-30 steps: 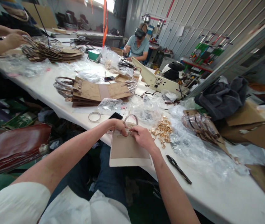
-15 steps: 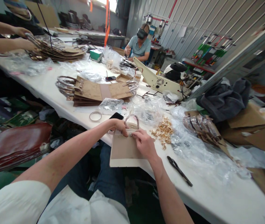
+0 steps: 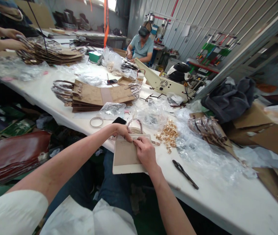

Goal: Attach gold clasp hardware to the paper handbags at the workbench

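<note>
A beige bag panel (image 3: 125,158) with a pale border lies at the table's front edge, partly over my lap. A looped handle (image 3: 136,121) in clear wrap stands at its far edge. My left hand (image 3: 123,131) is closed on the panel's upper left edge. My right hand (image 3: 146,151) lies over the panel's right part, thumb and fingertips pinched close to my left fingertips. What sits in that pinch is too small and covered to make out. A narrow strap end (image 3: 155,143) sticks out beyond the right hand. Gold metal fittings (image 3: 168,133) lie heaped just past it.
Black pliers (image 3: 185,174) lie to the right. Stacked brown bag panels (image 3: 90,94), a tape roll (image 3: 96,122) and a phone (image 3: 119,120) are further left. Plastic wrap (image 3: 200,147) covers much of the right side. A co-worker (image 3: 141,45) sits across; another person's hands (image 3: 14,39) handle panels at far left.
My right hand has slid left over the panel, closer to my left fingers. The strap end now shows at the right. The whole view has shifted slightly.
</note>
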Demonstrator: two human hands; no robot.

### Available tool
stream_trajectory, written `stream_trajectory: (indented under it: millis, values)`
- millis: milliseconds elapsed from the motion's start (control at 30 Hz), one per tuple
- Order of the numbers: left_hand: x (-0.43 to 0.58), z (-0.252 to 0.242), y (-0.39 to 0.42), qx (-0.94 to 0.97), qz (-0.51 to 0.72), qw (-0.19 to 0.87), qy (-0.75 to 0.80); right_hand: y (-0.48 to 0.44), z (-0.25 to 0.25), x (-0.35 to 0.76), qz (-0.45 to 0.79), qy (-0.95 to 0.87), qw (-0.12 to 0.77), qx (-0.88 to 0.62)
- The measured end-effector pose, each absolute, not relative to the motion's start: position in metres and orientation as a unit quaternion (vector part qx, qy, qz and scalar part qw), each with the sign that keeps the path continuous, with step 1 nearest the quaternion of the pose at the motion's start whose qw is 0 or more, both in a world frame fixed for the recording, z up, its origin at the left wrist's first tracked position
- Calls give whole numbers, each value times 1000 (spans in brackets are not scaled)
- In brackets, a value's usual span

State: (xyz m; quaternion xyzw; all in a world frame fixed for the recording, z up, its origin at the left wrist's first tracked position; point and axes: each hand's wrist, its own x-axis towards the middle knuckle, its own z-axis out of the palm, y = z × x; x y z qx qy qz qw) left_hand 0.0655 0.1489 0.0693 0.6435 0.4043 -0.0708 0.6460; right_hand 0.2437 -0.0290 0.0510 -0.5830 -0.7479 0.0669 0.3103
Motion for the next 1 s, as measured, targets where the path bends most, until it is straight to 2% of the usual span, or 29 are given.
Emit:
stream_trajectory:
  millis: [367,467,533,600,667,800,1000]
  values:
    - [78,72,147,640,-90,617,449,-29,52,245,97,-736,349,-572]
    - [78,75,146,633,-98,620,454,-45,67,263,93,-694,415,-581]
    - [77,75,146,626,-98,623,459,-68,72,287,32,-631,447,-634]
    - [77,75,146,617,-100,630,461,-95,69,319,-55,-581,414,-699]
    - [77,74,147,609,-108,639,457,-121,59,352,-118,-543,337,-760]
    - [77,74,149,602,-127,650,445,-152,31,393,-110,-536,215,-809]
    - [77,78,150,599,-141,658,433,-155,11,403,-113,-565,206,-791]
